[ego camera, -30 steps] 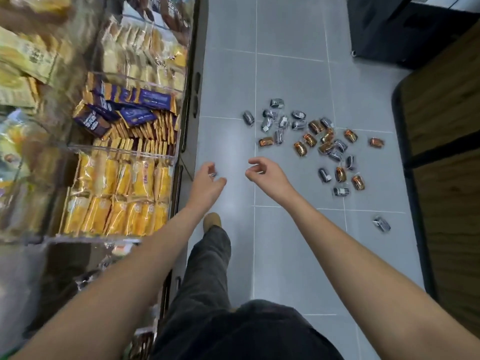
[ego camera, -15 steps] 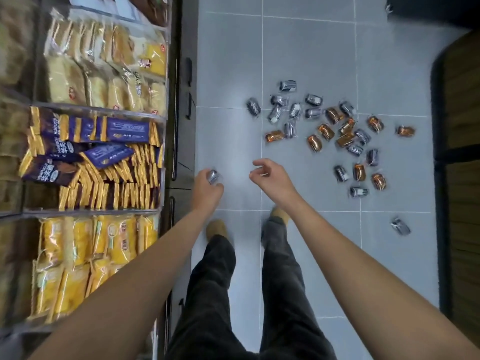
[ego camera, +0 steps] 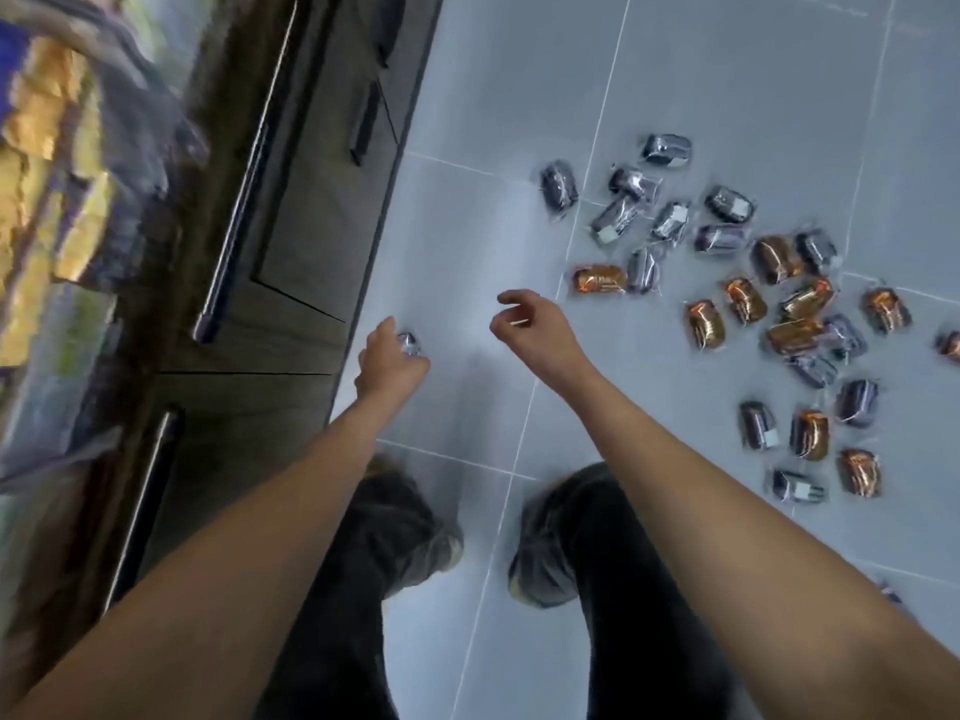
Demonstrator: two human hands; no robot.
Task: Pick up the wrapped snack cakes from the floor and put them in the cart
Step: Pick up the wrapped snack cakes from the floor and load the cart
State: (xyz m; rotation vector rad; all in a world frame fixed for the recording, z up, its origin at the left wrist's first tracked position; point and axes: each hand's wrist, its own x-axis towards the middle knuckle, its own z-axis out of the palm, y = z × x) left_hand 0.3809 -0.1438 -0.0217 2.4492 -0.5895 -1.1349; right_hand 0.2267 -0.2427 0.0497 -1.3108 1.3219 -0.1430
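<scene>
Littering the floor (ego camera: 727,70), snack cakes (ego camera: 795,335) lie beyond the right hand (ego camera: 535,335), whose fingers hang loosely curled, empty; better to crouch and gather several. The left hand (ego camera: 387,363) pinches one silver cake (ego camera: 409,344). No cart shows.

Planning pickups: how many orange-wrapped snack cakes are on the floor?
10 orange-wrapped snack cakes: one nearest the right hand; six clustered mid-pile; two at the pile's near end; one cut off by the frame's right edge. Overlaps may hide more.
</scene>
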